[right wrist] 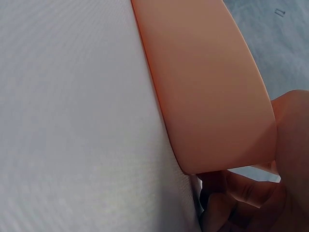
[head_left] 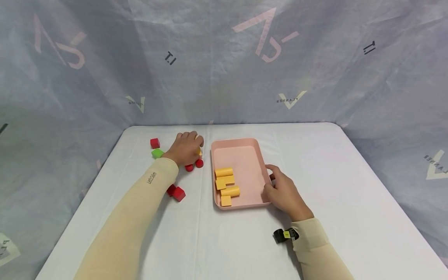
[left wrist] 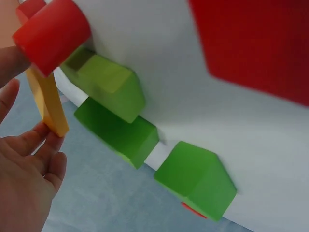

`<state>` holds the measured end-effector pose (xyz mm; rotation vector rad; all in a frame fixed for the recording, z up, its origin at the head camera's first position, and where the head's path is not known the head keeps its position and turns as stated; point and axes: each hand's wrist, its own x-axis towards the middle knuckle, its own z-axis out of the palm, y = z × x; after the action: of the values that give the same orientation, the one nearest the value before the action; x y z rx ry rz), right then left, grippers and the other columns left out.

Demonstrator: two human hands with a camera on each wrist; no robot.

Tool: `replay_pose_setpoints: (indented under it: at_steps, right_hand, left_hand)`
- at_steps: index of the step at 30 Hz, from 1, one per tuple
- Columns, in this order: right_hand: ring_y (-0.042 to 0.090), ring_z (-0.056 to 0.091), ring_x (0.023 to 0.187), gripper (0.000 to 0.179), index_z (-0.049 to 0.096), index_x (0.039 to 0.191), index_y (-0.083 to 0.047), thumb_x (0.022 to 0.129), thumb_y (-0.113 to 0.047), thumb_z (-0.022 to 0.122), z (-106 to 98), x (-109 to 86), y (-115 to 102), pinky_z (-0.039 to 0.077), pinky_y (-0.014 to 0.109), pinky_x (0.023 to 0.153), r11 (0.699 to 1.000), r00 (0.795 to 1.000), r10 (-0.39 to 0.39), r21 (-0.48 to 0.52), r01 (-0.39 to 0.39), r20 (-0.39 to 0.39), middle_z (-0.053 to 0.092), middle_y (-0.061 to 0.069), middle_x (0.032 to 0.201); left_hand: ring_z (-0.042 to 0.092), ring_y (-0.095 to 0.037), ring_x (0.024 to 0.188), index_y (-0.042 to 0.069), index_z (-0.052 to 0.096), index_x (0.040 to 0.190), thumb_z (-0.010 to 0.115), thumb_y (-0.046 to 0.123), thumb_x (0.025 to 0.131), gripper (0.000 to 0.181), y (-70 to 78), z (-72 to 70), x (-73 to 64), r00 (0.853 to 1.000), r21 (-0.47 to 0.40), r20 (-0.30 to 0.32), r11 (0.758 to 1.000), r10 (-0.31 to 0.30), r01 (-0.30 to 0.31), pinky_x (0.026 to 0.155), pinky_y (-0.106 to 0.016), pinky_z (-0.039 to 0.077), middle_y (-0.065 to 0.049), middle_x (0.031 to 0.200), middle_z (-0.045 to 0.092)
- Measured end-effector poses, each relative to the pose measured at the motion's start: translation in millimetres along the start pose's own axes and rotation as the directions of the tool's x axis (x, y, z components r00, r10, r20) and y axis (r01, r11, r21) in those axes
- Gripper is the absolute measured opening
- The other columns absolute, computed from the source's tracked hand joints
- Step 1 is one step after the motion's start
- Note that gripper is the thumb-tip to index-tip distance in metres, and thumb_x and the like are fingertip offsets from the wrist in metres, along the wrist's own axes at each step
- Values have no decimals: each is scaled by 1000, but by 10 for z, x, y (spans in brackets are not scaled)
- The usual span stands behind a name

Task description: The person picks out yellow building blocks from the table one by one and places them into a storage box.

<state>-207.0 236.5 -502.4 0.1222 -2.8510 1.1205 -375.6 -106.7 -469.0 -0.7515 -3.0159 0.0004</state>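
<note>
My left hand (head_left: pixel 186 149) is left of the pink tray and pinches a yellow block (left wrist: pixel 48 104) between thumb and fingertips. In the left wrist view a red cylinder (left wrist: pixel 53 36) lies close beside that block and several green blocks (left wrist: pixel 195 179) stand near it. My right hand (head_left: pixel 286 193) grips the right side of the tray (head_left: pixel 249 171), its thumb at the rim. In the right wrist view the tray's outer wall (right wrist: pixel 217 87) hides part of the fingers. Several yellow blocks (head_left: pixel 230 191), cylinders and cuboids, lie along the tray's left side.
Red cylinders (head_left: pixel 199 163) lie just in front of the left hand. A red cube (head_left: pixel 155 143) and a green block (head_left: pixel 157 153) are at the far left; more red cubes (head_left: pixel 179 194) lie nearer, partly behind the left sleeve. A grey printed cloth (head_left: pixel 210 70) hangs behind the white table (head_left: pixel 332 175).
</note>
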Motion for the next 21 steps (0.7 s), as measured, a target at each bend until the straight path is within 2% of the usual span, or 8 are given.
replay_pose_setpoints:
  at_steps: [7,16,21]
  right_hand:
    - [17,62,79,62,42,154,-16,93,-14,52,-5,-3,3,50,34,72,1000,1000,1,1,-1,-1,67,4,107]
    - [17,62,79,62,42,154,-15,93,-13,53,0,-1,12,50,34,72,1000,1000,-6,4,6,0,68,4,107]
    - [16,62,79,62,43,154,-15,92,-13,53,-2,0,21,49,34,72,1000,1000,-12,-4,12,-5,68,3,105]
  left_hand:
    - [49,-27,117,22,52,117,76,43,85,45,4,-83,-5,994,-16,-65,996,89,-90,107,-47,33,-2,124,54]
    - [49,-26,115,22,50,110,78,45,76,49,86,-128,-4,983,-29,-142,992,114,-119,105,-46,35,-3,124,55]
    - [49,-25,110,21,50,108,78,43,75,48,139,-152,-8,974,-43,-172,986,151,-160,101,-45,35,-3,123,55]
